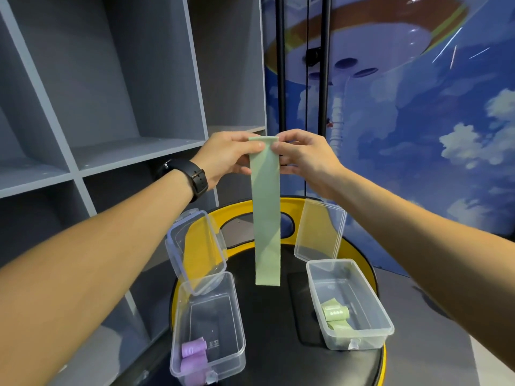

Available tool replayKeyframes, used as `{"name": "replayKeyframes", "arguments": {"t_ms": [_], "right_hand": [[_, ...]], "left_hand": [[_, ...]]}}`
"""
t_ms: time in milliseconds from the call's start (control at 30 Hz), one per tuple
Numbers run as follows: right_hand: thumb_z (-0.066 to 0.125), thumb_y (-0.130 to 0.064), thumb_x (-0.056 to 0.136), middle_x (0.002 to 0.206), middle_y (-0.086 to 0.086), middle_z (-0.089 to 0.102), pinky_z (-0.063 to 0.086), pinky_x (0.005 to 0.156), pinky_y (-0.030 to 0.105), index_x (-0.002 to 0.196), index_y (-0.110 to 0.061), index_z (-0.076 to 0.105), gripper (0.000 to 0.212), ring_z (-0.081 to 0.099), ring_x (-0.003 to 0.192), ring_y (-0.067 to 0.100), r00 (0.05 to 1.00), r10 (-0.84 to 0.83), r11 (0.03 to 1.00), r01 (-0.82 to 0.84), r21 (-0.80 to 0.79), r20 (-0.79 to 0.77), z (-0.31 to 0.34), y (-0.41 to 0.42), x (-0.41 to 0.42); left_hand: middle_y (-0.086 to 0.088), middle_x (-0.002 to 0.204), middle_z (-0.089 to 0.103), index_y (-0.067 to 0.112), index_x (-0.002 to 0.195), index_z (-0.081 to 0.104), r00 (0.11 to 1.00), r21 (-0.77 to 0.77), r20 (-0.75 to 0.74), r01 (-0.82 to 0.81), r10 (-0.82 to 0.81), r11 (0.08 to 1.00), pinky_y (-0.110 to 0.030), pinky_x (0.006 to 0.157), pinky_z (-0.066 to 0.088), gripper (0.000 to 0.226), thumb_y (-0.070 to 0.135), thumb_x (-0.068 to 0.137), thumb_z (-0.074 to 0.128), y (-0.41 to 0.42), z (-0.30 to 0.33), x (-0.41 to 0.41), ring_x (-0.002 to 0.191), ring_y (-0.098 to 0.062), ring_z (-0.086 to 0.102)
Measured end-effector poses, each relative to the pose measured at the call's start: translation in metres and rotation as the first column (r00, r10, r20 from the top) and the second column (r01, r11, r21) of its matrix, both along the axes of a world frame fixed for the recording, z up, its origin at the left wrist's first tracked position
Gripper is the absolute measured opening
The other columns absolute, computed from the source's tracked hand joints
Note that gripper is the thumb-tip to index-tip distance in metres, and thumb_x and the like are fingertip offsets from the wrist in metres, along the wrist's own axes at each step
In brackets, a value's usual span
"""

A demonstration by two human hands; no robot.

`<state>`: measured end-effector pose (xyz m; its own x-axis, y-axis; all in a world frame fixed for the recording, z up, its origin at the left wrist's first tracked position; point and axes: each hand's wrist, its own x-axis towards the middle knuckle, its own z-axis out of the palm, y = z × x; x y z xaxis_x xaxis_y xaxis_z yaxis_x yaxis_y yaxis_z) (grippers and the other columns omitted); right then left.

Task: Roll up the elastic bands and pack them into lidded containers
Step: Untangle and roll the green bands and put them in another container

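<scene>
Hands pinch top edge of green band: left hand and right hand w/ thumbs in front, fingers curled behind. Band hangs flat below both hands, between two open containers.

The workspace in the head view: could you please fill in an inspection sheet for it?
Surface: black round table, yellow rim.
Job's things: green band hanging unrolled; left box holds purple rolls; right box holds green rolls; both lids open.
Clutter: nothing seen.
Grippers: left hand and right hand pinch the band's top with their fingers.
Cables: black cable behind.
Surroundings: grey shelves, sky mural.
</scene>
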<state>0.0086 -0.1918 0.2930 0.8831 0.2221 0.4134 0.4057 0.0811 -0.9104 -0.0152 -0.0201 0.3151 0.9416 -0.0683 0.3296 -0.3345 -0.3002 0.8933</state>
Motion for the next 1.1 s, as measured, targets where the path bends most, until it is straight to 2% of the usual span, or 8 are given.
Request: {"name": "replayKeyframes", "arguments": {"t_ms": [133,267,433,633,733,833,933,1100], "right_hand": [[0.064,-0.012,0.092,0.100,0.013,0.069,0.061,0.072,0.031,0.101,-0.006,0.062,0.011,0.072,0.077,0.016,0.999,0.023,1.000,-0.023,-0.018,-0.025,-0.016,-0.002,-0.005],[0.064,-0.009,0.092,0.098,0.013,0.069,0.059,0.065,0.027,0.103,-0.005,0.062,0.012,0.072,0.073,0.015,0.997,0.055,0.998,-0.057,-0.034,-0.050,-0.041,-0.004,-0.014],[0.066,-0.011,0.090,0.093,0.007,0.070,0.058,0.064,0.025,0.107,-0.005,0.065,0.017,0.070,0.073,0.014,0.997,0.043,0.992,-0.051,-0.117,-0.066,-0.080,-0.011,-0.030],[0.065,-0.006,0.090,0.088,0.012,0.069,0.059,0.064,0.030,0.097,-0.007,0.063,0.007,0.066,0.069,0.017,0.976,0.118,0.991,-0.128,-0.041,-0.184,-0.115,-0.010,-0.043],[0.064,-0.007,0.091,0.088,0.010,0.068,0.058,0.065,0.030,0.094,-0.011,0.062,0.005,0.066,0.070,0.016,0.970,0.127,0.990,-0.135,-0.027,-0.208,-0.132,-0.010,-0.041],[0.063,-0.006,0.092,0.090,0.013,0.066,0.060,0.069,0.035,0.096,-0.009,0.062,0.006,0.064,0.075,0.022,0.961,0.117,0.991,-0.128,-0.027,-0.252,-0.155,-0.009,-0.034],[0.062,-0.002,0.091,0.085,0.014,0.065,0.059,0.065,0.032,0.093,-0.010,0.063,0.008,0.063,0.070,0.018,0.946,0.100,0.993,-0.113,-0.022,-0.307,-0.181,-0.006,-0.029],[0.063,-0.003,0.091,0.086,0.014,0.068,0.061,0.070,0.034,0.096,-0.007,0.065,0.006,0.068,0.073,0.017,0.925,0.064,0.996,-0.080,-0.026,-0.373,-0.222,-0.003,-0.010]], "left_hand": [[-0.003,0.102,0.073,0.021,0.106,0.069,1.000,0.052,0.015,-0.010,0.009,0.999,-0.023,0.078,0.054,0.016,0.022,0.091,0.063,0.001,-0.017,-0.006,0.089,-0.012,0.068],[-0.003,0.100,0.073,0.018,0.111,0.068,1.000,0.032,-0.005,-0.016,0.016,0.999,-0.025,0.075,0.056,0.021,0.021,0.091,0.063,0.002,-0.049,-0.015,0.089,-0.014,0.071],[-0.007,0.102,0.072,0.015,0.114,0.068,1.000,0.069,-0.025,-0.009,0.010,0.998,-0.029,0.076,0.059,0.024,0.021,0.091,0.064,0.002,-0.092,-0.033,0.090,-0.017,0.071],[-0.006,0.099,0.072,0.014,0.111,0.068,0.996,0.041,-0.080,-0.025,0.028,0.999,-0.026,0.071,0.057,0.022,0.019,0.090,0.064,0.002,-0.128,-0.042,0.089,-0.016,0.071],[-0.004,0.098,0.072,0.012,0.111,0.067,0.991,-0.020,-0.137,-0.014,0.011,1.000,-0.026,0.070,0.058,0.021,0.016,0.091,0.063,0.001,-0.142,-0.041,0.087,-0.014,0.072],[-0.003,0.093,0.072,0.011,0.109,0.068,0.981,-0.099,-0.193,-0.015,-0.005,0.995,-0.028,0.071,0.060,0.019,0.011,0.091,0.061,-0.003,-0.166,-0.035,0.083,-0.011,0.071],[-0.001,0.085,0.073,0.016,0.101,0.070,0.966,-0.169,-0.255,-0.019,-0.025,0.985,-0.024,0.065,0.058,0.016,0.007,0.091,0.060,-0.005,-0.198,-0.026,0.077,-0.010,0.070],[-0.010,0.100,0.073,0.011,0.110,0.069,0.949,-0.187,-0.315,-0.069,0.007,0.980,-0.026,0.073,0.058,0.020,0.011,0.091,0.061,-0.004,-0.245,-0.004,0.091,-0.019,0.070]]}}
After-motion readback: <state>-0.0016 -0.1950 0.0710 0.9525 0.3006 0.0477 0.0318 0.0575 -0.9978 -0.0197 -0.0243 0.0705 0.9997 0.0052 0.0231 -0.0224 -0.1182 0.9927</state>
